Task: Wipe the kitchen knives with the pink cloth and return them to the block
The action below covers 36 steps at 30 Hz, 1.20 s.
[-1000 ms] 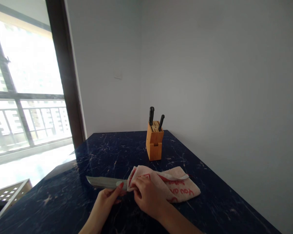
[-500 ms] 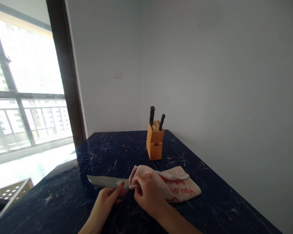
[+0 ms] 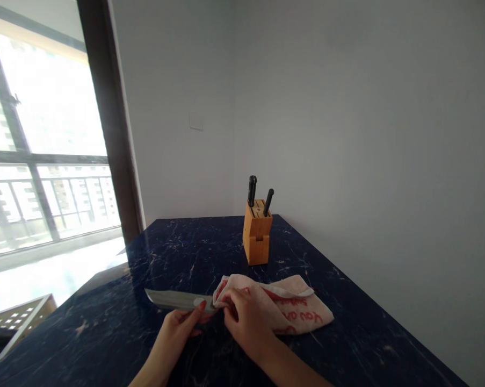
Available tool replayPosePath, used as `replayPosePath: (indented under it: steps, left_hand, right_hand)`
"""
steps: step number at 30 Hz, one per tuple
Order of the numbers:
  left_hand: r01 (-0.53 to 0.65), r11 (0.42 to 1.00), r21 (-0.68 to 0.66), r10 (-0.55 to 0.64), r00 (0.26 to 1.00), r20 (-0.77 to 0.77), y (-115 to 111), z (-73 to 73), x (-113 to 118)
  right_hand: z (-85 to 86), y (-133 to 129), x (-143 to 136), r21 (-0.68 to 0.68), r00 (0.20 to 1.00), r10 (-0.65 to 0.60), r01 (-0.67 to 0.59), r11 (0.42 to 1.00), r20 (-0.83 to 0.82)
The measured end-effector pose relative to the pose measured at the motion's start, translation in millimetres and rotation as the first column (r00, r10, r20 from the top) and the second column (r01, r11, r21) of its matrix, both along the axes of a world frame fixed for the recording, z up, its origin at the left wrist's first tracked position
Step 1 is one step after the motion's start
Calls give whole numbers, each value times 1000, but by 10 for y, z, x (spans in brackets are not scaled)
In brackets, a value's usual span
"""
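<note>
A broad-bladed knife (image 3: pixel 169 299) lies level above the dark table, its tip pointing left. My left hand (image 3: pixel 180 328) pinches the blade near its right end, thumb on top. My right hand (image 3: pixel 244 320) is closed on a pink cloth (image 3: pixel 292 306) with red lettering, at the point where the cloth meets the knife. The cloth hides the knife's handle end and trails to the right over the table.
A wooden knife block (image 3: pixel 258 242) with several black-handled knives stands behind the cloth on the dark marbled table (image 3: pixel 194 242). Walls border the table behind and at right. A perforated light-coloured box (image 3: pixel 20 322) is at the lower left, below a window.
My right hand has shifted very slightly to the right with the edge of the cloth. My left hand and the knife look almost unmoved.
</note>
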<state>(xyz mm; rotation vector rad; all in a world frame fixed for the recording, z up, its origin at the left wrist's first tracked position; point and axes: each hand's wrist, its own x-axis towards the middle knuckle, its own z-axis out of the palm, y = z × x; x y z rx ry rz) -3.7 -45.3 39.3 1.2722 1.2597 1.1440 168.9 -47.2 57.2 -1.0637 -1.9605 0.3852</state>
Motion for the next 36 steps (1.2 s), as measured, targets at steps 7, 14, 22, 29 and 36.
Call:
replayPosePath:
  steps: [7,14,22,29,36]
  left_hand:
    - [1,1000,17,-1,1000,6,11,-3,10]
    - [-11,1000,21,11,1000,-2,-26,70,20]
    - [6,1000,11,-6,1000,-5,0,16,7]
    - [6,1000,11,-6,1000,6,4,16,8]
    - [14,1000,6,-14,1000,0,15,-1,-2]
  right_hand:
    - [38,-1,8,8,998,9,-10,1000,60]
    - [36,-18,10,12,999,30,-29,999,-19]
    - [21,-16,5,15,999,2,-3,1000,43]
    - [14,-2,0,-5,999,-1,1,1000,-36]
    - [5,-19,7,-8,1000,-13,13,1000,5]
